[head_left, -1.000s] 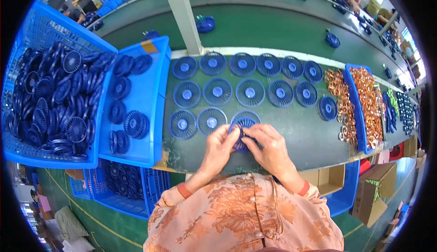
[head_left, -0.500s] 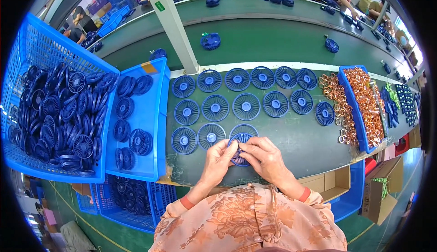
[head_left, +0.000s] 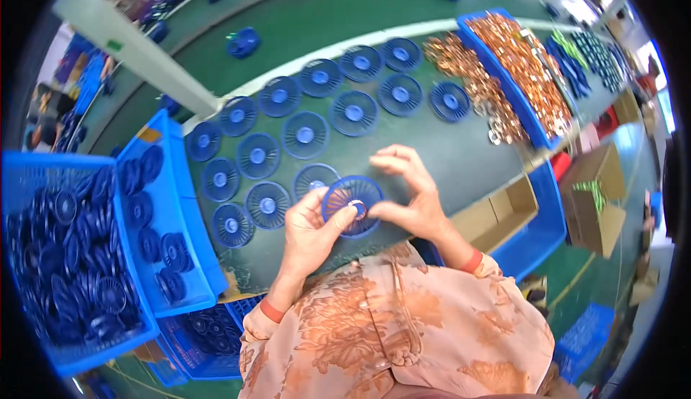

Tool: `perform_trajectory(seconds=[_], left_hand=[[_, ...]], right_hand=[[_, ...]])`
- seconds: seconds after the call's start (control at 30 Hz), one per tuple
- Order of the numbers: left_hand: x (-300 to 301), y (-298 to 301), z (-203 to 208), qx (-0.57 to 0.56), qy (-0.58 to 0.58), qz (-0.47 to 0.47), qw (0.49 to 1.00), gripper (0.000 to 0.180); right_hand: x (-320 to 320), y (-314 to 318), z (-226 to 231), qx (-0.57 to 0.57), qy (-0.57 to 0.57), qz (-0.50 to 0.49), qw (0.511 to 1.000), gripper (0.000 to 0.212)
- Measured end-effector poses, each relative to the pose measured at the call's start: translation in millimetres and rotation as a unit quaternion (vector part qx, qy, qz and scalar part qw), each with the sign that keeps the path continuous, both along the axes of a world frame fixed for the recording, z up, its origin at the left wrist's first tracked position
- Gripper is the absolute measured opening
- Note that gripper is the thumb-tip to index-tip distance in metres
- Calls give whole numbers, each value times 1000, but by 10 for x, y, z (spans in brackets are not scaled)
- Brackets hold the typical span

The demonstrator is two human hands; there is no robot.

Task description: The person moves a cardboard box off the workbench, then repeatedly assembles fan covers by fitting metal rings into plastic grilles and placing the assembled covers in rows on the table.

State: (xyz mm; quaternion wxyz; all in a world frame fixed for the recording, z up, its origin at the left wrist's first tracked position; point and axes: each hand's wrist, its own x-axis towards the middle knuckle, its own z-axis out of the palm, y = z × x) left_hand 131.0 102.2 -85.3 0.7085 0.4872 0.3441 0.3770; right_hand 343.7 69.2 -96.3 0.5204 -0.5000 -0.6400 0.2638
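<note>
My left hand (head_left: 306, 237) grips a round blue fan grille (head_left: 368, 191) by its left side, with the thumb pressed on the hub. A small shiny ring (head_left: 357, 204) shows at the hub beside that thumb. Fingers spread, my right hand (head_left: 417, 208) is just right of the grille; its thumb tip is close to the rim, and I cannot tell whether they touch. Beyond my hands, several more blue grilles (head_left: 305, 134) lie flat in rows on the green table (head_left: 461, 161). One of them (head_left: 314, 176) is partly hidden behind the held grille.
Copper-coloured rings (head_left: 497, 96) are heaped beside and inside a long blue tray (head_left: 529, 131) at the right. Leftward stand a shallow blue bin (head_left: 188, 244) and a deep blue crate (head_left: 108, 348) of grilles. A white post (head_left: 137, 53) rises at the far edge, before a green conveyor (head_left: 317, 17).
My view has turned, so the table appears tilted and shifted left. The right hand has let go of the grille and opened, while the left hand keeps hold of it.
</note>
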Motion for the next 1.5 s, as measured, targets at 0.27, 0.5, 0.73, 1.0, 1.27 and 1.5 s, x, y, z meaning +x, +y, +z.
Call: perform_trajectory(seconds=[0.27, 0.5, 0.73, 1.0, 1.27, 1.5], left_hand=[[593, 114, 46, 267, 240, -65, 931, 23], [836, 256, -339, 567, 389, -28, 726, 38], [430, 218, -291, 546, 358, 11, 758, 40], [-837, 110, 209, 478, 421, 305, 708, 20], [-2427, 75, 219, 271, 686, 335, 586, 51], [-2363, -110, 228, 174, 672, 353, 627, 37]], right_hand=[[907, -390, -234, -98, -26, -347, 932, 26], [1551, -306, -323, -66, -332, -467, 817, 25], [1883, -200, -622, -53, -345, -441, 827, 22], [2664, -71, -849, -184, 236, -314, 901, 26], [2563, 107, -567, -101, 440, -221, 864, 27], [2110, 104, -585, -114, 431, -186, 876, 34]])
